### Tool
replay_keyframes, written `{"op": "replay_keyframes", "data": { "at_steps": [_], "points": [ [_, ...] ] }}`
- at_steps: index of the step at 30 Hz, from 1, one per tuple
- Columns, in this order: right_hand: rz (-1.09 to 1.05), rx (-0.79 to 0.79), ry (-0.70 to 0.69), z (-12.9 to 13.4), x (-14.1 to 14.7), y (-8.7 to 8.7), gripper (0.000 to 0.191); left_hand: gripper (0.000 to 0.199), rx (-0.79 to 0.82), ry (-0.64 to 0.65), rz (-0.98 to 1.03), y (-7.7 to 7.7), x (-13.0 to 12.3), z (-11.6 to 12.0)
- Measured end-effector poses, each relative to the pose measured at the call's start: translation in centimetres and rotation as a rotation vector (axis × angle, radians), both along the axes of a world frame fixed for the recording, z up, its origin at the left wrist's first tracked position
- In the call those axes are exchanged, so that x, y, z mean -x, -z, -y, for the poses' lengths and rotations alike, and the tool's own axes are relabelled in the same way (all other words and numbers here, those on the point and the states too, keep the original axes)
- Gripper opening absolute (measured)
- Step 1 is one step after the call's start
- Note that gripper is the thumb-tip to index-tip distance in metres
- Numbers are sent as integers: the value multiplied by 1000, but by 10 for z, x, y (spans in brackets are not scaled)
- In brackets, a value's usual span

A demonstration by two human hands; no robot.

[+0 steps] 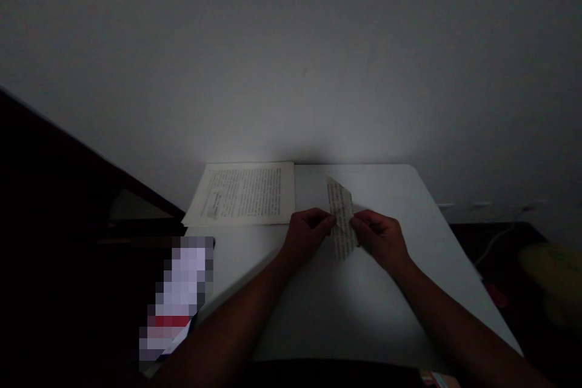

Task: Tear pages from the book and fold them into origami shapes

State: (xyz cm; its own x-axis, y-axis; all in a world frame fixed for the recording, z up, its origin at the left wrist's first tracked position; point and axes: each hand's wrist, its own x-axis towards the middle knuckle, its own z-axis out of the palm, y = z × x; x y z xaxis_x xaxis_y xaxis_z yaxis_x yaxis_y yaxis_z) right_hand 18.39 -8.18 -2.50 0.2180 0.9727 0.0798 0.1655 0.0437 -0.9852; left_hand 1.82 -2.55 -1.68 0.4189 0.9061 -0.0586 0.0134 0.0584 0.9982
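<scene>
Between my two hands is a folded sheet of printed paper (342, 209), narrow and upright, with a slanted top edge and rows of small print. My left hand (311, 230) pinches its left edge between thumb and fingers. On the opposite edge, my right hand (379, 235) pinches it the same way, the fingertips partly hidden behind the paper. The paper is held above the white table. To the left of my hands lies a stack of printed pages or a thin book (245, 194), flat near the wall.
The white table (364, 327) stands against a grey wall (291, 73). At its left edge, a device with a blurred bright screen (184, 282) leans beside my left forearm. A pale cable (498, 239) and a yellowish object (552, 279) are in the dark area at right.
</scene>
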Motion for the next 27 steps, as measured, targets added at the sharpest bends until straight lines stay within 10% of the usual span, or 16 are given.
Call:
{"op": "replay_keyframes", "data": {
  "at_steps": [27],
  "points": [
    [-47, -14, -1, 0, 0, -5, 27, 25, -78, 23, -16, -1, 1, 2]
  ]
}}
